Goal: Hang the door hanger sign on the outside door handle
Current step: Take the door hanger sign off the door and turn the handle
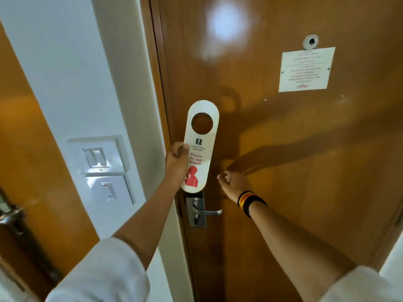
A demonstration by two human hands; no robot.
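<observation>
Across the frame's centre and right: wooden door (283,171), brown, glossy, closed against its frame, a lamp glare high on the panel.
Left of it: white wall strip (72,73), carrying two switch plates (102,168) one above the other.
Far left: second brown door (28,138) with a metal lever at its edge.
Upper right on the main door: white printed notice (306,69), text too blurred to read; a small peephole (310,41) just above it.
Centre: door hanger sign (199,147), white, rounded ends, round hole at top, red "Please do not disturb" and a red figure below. Held upright in front of the door's latch edge, its lower end just above the lock plate (196,211).
Left hand (177,163): fingers clamped on the sign's left edge, thumb across the face.
Right hand (233,184): loosely curled, holding nothing, against the door just right of the sign; striped band on the wrist.
Below: door handle (210,212), a silver lever pointing right, bare.
</observation>
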